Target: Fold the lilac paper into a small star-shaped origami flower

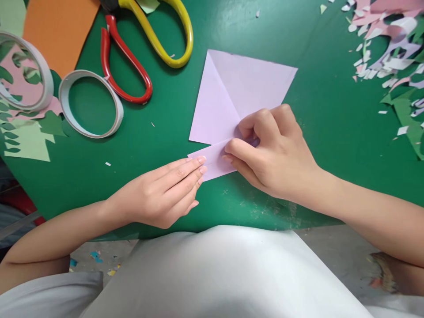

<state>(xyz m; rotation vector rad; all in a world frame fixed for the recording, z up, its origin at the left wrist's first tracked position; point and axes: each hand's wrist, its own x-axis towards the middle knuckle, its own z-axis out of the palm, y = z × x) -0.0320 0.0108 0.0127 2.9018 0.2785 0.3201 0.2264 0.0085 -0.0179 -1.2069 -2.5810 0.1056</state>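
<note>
A light purple sheet of paper [261, 79] lies on the green table with a diagonal crease running from its top left corner. Along the near side of it is a narrow folded strip of light purple paper [215, 161]; whether strip and sheet are one piece is hidden under my fingers. My left hand [162, 190] lies with its fingers straight and side by side, their tips resting on the strip's left end. Bent fingers of my right hand [268, 150] press and pinch the strip near its right end, covering that part.
Scissors with one red and one yellow handle [145, 90] lie at the upper left, touching a white tape ring [62, 101]. Another ring [48, 84], orange paper [61, 35] and green cut paper [28, 141] are farther left. Paper scraps [394, 57] cover the upper right.
</note>
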